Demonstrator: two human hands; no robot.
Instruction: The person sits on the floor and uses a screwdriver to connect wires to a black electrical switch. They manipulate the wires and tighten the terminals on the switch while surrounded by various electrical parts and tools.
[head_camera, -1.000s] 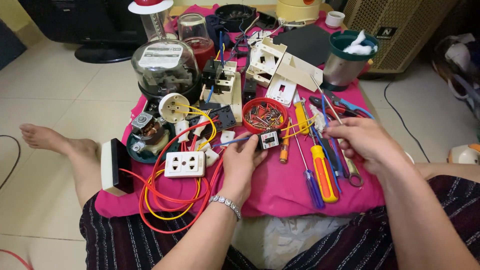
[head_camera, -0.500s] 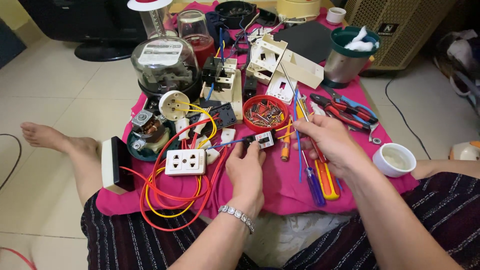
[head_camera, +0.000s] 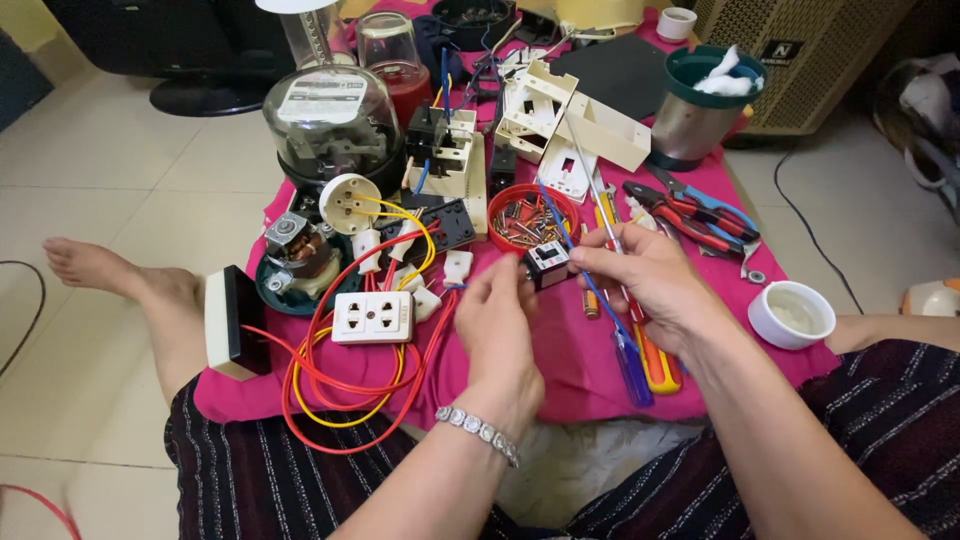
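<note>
Pink cloth: left hand and right hand pinch one small switch block; two screwdrivers alongside.

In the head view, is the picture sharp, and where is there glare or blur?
Head view: even, soft indoor light; the left hand and right hand at the small black and white part look sharp; glare shows on the glass meter dome; edges bend slightly from the wide lens.
</note>
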